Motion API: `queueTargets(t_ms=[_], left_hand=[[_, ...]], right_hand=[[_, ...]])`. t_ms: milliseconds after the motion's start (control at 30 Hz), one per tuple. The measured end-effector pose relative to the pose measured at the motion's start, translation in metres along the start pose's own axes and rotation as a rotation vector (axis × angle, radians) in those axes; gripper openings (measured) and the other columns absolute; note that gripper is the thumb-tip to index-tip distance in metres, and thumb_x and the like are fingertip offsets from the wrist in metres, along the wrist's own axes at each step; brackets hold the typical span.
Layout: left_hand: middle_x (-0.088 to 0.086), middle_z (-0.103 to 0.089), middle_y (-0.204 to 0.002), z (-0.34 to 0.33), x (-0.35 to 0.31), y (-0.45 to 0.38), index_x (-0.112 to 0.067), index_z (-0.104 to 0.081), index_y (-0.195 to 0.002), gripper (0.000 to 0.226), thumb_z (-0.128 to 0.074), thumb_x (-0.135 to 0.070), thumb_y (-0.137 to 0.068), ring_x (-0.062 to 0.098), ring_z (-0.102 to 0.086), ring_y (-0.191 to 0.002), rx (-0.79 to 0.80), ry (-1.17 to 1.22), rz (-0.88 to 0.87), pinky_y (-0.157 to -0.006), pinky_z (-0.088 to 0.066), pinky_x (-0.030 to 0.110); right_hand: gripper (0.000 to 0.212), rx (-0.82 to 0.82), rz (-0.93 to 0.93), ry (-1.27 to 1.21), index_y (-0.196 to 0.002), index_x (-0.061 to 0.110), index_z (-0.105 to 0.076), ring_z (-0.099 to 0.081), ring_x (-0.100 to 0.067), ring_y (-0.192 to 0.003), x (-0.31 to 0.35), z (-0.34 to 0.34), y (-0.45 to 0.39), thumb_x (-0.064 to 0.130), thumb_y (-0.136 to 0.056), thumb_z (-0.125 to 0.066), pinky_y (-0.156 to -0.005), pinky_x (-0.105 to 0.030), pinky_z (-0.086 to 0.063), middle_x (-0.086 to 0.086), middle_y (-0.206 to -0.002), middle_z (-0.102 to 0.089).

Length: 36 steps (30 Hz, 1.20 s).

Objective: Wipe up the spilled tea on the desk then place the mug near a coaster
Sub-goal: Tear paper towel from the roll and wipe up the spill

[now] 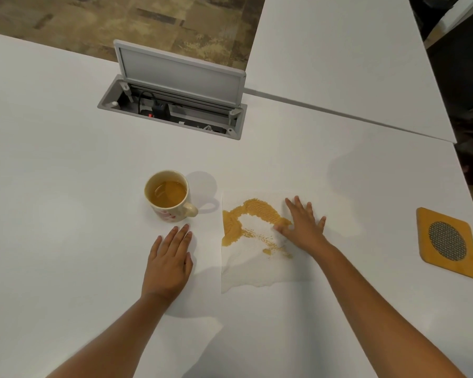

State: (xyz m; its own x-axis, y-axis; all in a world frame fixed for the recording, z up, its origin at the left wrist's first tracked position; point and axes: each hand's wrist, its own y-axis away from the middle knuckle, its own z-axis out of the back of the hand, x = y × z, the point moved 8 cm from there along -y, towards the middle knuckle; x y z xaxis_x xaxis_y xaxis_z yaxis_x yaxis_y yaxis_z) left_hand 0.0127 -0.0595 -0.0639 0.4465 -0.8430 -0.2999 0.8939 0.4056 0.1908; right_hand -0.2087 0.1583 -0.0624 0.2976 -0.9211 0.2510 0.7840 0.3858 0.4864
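The right hand (302, 226) lies flat and spread, fingers splayed, pressing down on the right part of a paper towel (253, 257) near the middle of the table (66, 132); it grips nothing. The left hand (170, 257) rests flat and open on the bare table just in front of the mug (170, 196), apart from it, holding nothing.

The likeliest trouble is the mug. It is fairly full of tea, its handle points toward the towel, and it stands just beside the towel's left edge. A wide sweep of the towel, or a nudge from the left hand, could knock it and add to the spill. Carrying it later toward the coaster (447, 242), well apart near the table's right edge, could slop tea if done quickly. The towel is thin and already soaked in a curved amber patch; hard rubbing may tear it or smear the tea instead of lifting it. The open cable box (172, 110) toward the table's far edge holds plugs, so any tea pushed that way would be a hazard.

The mug is glossy cream ceramic with a pinkish print. The towel is dimpled, soft and wrinkled at its near edge. The coaster is a rounded square of wood with a round mesh centre. The table is smooth matte white.
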Motion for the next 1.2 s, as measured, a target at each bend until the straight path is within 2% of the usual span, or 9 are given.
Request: queueTargets(t_ms=[133, 233, 333, 433, 533, 633, 833, 1033, 1200], left_hand=[[0.005, -0.039, -0.145, 0.000, -0.001, 0.000, -0.013, -0.043, -0.136, 0.062, -0.009, -0.040, -0.092, 0.026, -0.034, -0.135, 0.003, 0.004, 0.001, -0.113, -0.018, 0.043], [0.004, -0.038, -0.146, 0.000, -0.001, 0.001, -0.013, -0.042, -0.136, 0.068, -0.001, -0.044, -0.092, 0.026, -0.034, -0.136, -0.001, 0.007, 0.000, -0.113, -0.018, 0.044], [0.005, -0.040, -0.145, 0.001, 0.000, 0.001, -0.012, -0.043, -0.135, 0.073, 0.004, -0.046, -0.091, 0.026, -0.034, -0.135, 0.003, 0.003, -0.001, -0.113, -0.020, 0.045], [0.006, -0.041, -0.144, 0.002, -0.001, 0.000, -0.011, -0.044, -0.134, 0.074, 0.004, -0.047, -0.091, 0.027, -0.036, -0.134, 0.006, 0.007, -0.004, -0.112, -0.023, 0.047], [0.005, -0.040, -0.145, 0.001, -0.002, 0.000, -0.012, -0.044, -0.135, 0.069, 0.000, -0.044, -0.092, 0.027, -0.035, -0.135, 0.010, 0.006, -0.005, -0.112, -0.022, 0.046], [0.006, -0.042, -0.143, 0.003, -0.002, 0.000, -0.011, -0.045, -0.133, 0.062, -0.008, -0.039, -0.093, 0.027, -0.037, -0.134, 0.008, 0.009, -0.003, -0.112, -0.023, 0.046], [0.005, -0.039, -0.145, 0.000, 0.000, 0.000, -0.012, -0.043, -0.136, 0.060, -0.011, -0.036, -0.090, 0.025, -0.033, -0.136, 0.009, -0.003, -0.003, -0.113, -0.020, 0.045], [0.005, -0.040, -0.145, 0.002, 0.000, -0.001, -0.012, -0.044, -0.135, 0.059, -0.013, -0.036, -0.090, 0.026, -0.035, -0.135, -0.004, -0.007, -0.001, -0.112, -0.020, 0.045], [0.007, -0.045, -0.141, 0.004, -0.003, 0.000, -0.010, -0.048, -0.131, 0.060, -0.010, -0.036, -0.093, 0.028, -0.040, -0.131, -0.016, -0.010, -0.017, -0.109, -0.026, 0.046]], right_hand=[[0.101, 0.033, -0.048, -0.010, -0.147, 0.028, 0.006, 0.021, -0.028, -0.143, 0.012, -0.012, -0.007, 0.063, -0.076, -0.058, -0.109, -0.063, 0.009, 0.002, -0.156, 0.020], [0.106, 0.094, -0.046, -0.030, -0.147, 0.028, 0.008, 0.022, -0.029, -0.142, 0.010, -0.013, -0.010, 0.065, -0.073, -0.059, -0.109, -0.063, 0.009, 0.001, -0.155, 0.023], [0.082, 0.069, -0.043, -0.134, -0.147, 0.031, -0.005, 0.016, -0.025, -0.144, 0.005, -0.006, -0.011, 0.059, -0.084, -0.049, -0.110, -0.061, 0.008, 0.004, -0.158, 0.013], [0.051, -0.101, -0.120, -0.192, -0.144, 0.028, -0.026, -0.007, -0.023, -0.146, -0.008, 0.015, -0.012, 0.040, -0.096, -0.039, -0.113, -0.060, -0.002, 0.004, -0.158, -0.014], [0.041, -0.236, -0.100, -0.102, -0.137, 0.025, -0.041, -0.034, -0.025, -0.135, -0.004, 0.032, -0.012, 0.032, -0.096, -0.042, -0.111, -0.052, -0.021, 0.000, -0.147, -0.039], [0.039, -0.269, -0.076, 0.035, -0.130, 0.024, -0.048, -0.045, -0.025, -0.122, 0.007, 0.037, -0.015, 0.034, -0.092, -0.050, -0.097, -0.042, -0.031, -0.001, -0.137, -0.046], [0.018, -0.321, -0.070, 0.063, -0.103, 0.024, -0.062, -0.051, -0.022, -0.104, 0.009, 0.038, -0.014, 0.032, -0.088, -0.057, -0.083, -0.037, -0.027, 0.001, -0.114, -0.056], [0.011, -0.391, -0.021, -0.067, -0.095, 0.024, -0.066, -0.053, -0.020, -0.100, 0.011, 0.041, 0.010, 0.028, -0.087, -0.059, -0.077, -0.031, -0.018, 0.002, -0.107, -0.060], [0.005, -0.455, 0.125, -0.100, -0.086, 0.028, -0.064, -0.053, -0.016, -0.091, 0.010, 0.036, 0.071, 0.025, -0.083, -0.064, -0.072, -0.026, -0.014, 0.011, -0.095, -0.059]])
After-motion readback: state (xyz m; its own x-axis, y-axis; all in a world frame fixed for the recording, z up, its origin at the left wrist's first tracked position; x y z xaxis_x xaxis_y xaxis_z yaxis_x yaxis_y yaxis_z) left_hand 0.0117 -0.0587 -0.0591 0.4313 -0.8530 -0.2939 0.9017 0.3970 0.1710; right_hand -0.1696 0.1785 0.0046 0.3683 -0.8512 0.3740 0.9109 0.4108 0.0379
